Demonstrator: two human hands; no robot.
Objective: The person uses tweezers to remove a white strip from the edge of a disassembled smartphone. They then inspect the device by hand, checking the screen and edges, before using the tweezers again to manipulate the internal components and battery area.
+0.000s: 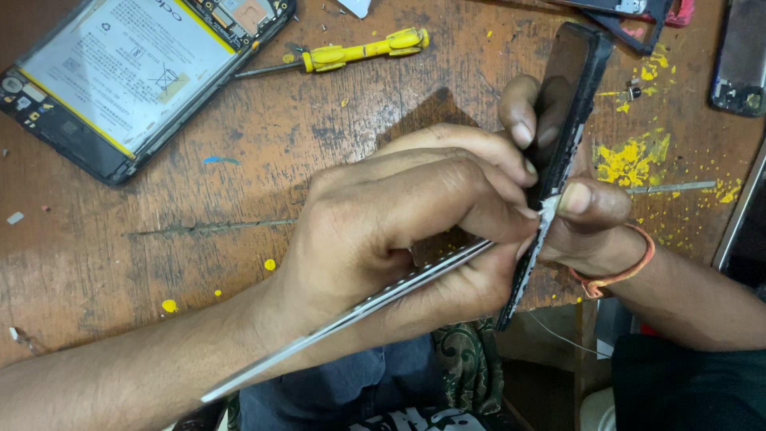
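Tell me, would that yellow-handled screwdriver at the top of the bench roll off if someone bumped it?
Probably it would roll a little: the screwdriver has a rounded yellow handle and lies flat on the wooden bench. It looks slim, so likely light and easy to shift. Its thin metal shaft seems stiff, and the bench's rough, scarred surface might slow it.

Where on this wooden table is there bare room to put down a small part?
Bare wood lies on the table between the opened phone, the left hand and the front edge. A smaller patch sits right of the screwdriver. Crowded: the far right, with yellow flecks and more phones.
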